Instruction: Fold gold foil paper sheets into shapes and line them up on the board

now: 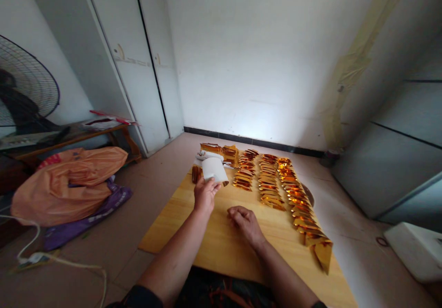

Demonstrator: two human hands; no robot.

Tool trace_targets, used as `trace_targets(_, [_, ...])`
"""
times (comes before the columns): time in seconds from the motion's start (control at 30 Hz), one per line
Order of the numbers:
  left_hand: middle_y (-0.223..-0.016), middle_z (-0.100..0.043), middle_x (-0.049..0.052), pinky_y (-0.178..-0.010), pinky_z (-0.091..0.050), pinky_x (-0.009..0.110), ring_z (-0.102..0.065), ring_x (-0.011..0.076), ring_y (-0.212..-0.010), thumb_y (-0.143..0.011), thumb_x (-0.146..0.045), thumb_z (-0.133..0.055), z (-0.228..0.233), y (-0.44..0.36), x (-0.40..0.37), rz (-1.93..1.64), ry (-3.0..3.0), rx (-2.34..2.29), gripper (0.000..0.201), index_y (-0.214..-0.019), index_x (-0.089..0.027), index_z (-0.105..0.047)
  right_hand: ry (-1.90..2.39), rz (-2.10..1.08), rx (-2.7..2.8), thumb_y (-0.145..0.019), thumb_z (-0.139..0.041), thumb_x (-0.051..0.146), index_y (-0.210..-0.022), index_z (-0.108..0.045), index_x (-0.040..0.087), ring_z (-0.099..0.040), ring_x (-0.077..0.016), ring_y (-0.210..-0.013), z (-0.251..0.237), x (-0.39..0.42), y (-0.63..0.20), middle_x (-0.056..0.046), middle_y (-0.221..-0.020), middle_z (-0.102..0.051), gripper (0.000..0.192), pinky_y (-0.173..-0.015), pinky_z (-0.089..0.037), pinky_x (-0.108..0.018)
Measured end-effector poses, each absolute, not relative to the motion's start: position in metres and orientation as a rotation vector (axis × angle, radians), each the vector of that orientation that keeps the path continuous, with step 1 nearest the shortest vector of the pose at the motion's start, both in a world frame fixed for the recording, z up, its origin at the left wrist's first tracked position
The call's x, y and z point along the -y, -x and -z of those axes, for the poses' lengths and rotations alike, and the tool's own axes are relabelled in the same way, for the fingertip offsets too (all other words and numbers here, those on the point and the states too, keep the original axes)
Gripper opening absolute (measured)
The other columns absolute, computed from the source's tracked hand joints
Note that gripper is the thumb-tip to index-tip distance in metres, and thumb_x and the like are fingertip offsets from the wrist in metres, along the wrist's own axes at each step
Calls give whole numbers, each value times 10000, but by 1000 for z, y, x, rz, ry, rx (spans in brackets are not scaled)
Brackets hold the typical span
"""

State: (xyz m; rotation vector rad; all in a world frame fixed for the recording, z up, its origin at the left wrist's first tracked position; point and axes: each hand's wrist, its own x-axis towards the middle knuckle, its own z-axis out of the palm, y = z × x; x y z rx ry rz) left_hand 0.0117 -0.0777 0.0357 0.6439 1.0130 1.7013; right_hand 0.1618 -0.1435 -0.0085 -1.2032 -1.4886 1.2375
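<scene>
Head cam: left hand (205, 194) is up over the far-left part of the wooden board (221, 243) w/ its fingers clamped round a white paper roll (214, 169), held tilted just above the board. Right hand (244, 221) rests on the board near the middle, fingers curled together into a loose fist, can't tell if anything's inside it. The two hands are close but not touching.

Right of the roll there are three rows of folded gold foil paper pieces (272, 183) running from the far edge toward the near right corner, overlapping like shingles. A small stack of gold sheets (221, 150) sits at the far end, just behind the roll. The board lies low over the tiled floor (155, 193).

Off to the left: orange plastic bag (69, 179) on the floor, standing fan (24, 91) behind it, white wardrobe (138, 59) against the wall.
</scene>
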Motion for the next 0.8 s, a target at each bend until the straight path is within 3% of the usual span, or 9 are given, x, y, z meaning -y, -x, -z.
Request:
trace_targets(0.13, [-751, -670, 26, -637, -512, 270, -642, 143, -665, -564, -352, -730, -26, -34, 114, -1559, -617, -952, 361, -812, -149, -564, 1042, -1459, 1171, -783, -552, 577, -1064, -641, 199, -595, -208, -921, -4, 147, -146, -65, -1013, -669, 480, -688, -484, -292])
trace_targets(0.2, [-795, -690, 54, -701, -526, 301, -660, 174, -734, -556, -312, -752, -19, -40, 131, -1479, -599, -906, 376, -849, -134, -596, 982, -1477, 978, -766, -580, 554, -1092, -603, 214, -587, -210, -967, -5, 144, -144, -66, -1080, -648, 472, -711, -491, -298])
trace_targets(0.3, [-909, -704, 97, -739, -530, 314, -667, 202, -826, -548, -287, -770, -8, -44, 153, -1326, -573, -945, 422, -912, -124, -631, 937, -1425, 722, -727, -624, 484, -1043, -573, 220, -608, -198, -891, -1, 135, -146, -60, -1036, -655, 415, -696, -500, -301])
trace_targets(0.4, [-881, -704, 92, -678, -527, 292, -657, 199, -809, -539, -307, -770, -3, -40, 169, -1133, -675, -1036, 412, -892, -129, -653, 943, -1328, 665, -651, -668, 345, -986, -560, 216, -612, -179, -795, 7, 127, -151, -27, -891, -659, 375, -695, -505, -294])
trace_targets(0.53, [-669, -666, 77, -507, -440, 237, -616, 174, -633, -620, -481, -678, -2, -19, 175, -807, -1028, -1198, 370, -700, -122, -646, 1158, -1255, 859, -623, -627, 261, -1176, -499, 188, -580, -155, -635, 18, 121, -167, 21, -713, -614, 572, -578, -479, -257])
trace_targets(0.6, [-559, -593, 19, -441, -356, 224, -528, 131, -496, -664, -526, -595, 0, -5, 171, -786, -1186, -1327, 380, -599, -151, -585, 1405, -1111, 1101, -607, -615, 210, -1272, -455, 170, -535, -136, -549, 22, 119, -175, 51, -623, -577, 685, -524, -432, -231])
trace_targets(0.7, [-472, -461, -37, -485, -337, 218, -460, 111, -498, -660, -391, -599, 6, 12, 166, -821, -1541, -1430, 311, -484, -180, -453, 1634, -840, 1434, -587, -573, 125, -1300, -459, 170, -562, -150, -599, 24, 114, -185, 17, -671, -623, 723, -557, -422, -233])
trace_targets(0.8, [-617, -548, -25, -580, -408, 224, -515, 129, -614, -622, -193, -558, 12, 19, 167, -828, -1815, -1399, 37, -621, -187, -522, 1735, -714, 1652, -596, -563, 108, -1298, -475, 163, -622, -179, -716, 20, 109, -190, -48, -815, -683, 709, -624, -448, -244])
